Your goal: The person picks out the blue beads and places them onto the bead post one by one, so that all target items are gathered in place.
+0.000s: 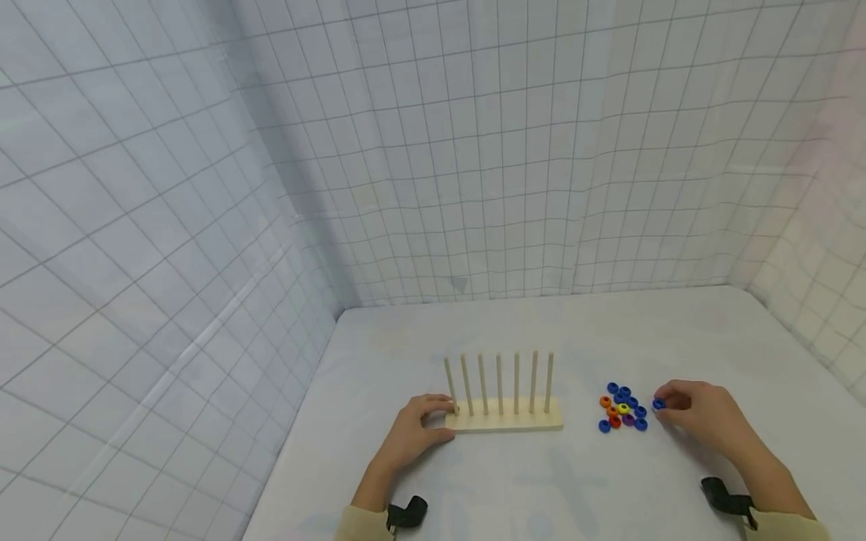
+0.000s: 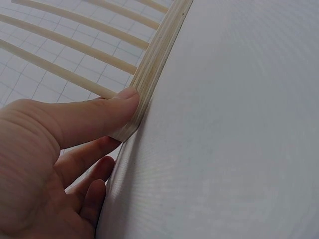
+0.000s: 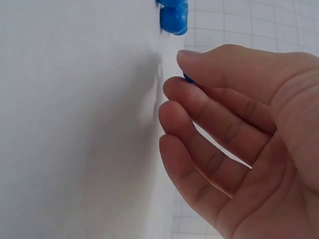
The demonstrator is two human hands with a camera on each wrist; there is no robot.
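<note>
A light wooden board (image 1: 504,425) with several upright pegs stands on the white table. Its left end is gripped by my left hand (image 1: 414,432); in the left wrist view the thumb (image 2: 127,99) lies on the board's front edge and the other fingers reach behind. To the right of the pegs, my right hand (image 1: 704,413) pinches a blue bead (image 1: 659,404) between thumb and fingertips. Only a sliver of that blue bead (image 3: 188,78) shows in the right wrist view. Just left of this hand lies a loose group of beads, including a yellow bead (image 1: 623,409) and a purple bead (image 1: 628,420).
Blue beads (image 1: 612,388), orange beads (image 1: 605,402) and a red bead (image 1: 615,422) lie close together on the white table (image 1: 501,488), right of the board. White grid-patterned sheets (image 1: 473,150) hang behind the table and along both sides.
</note>
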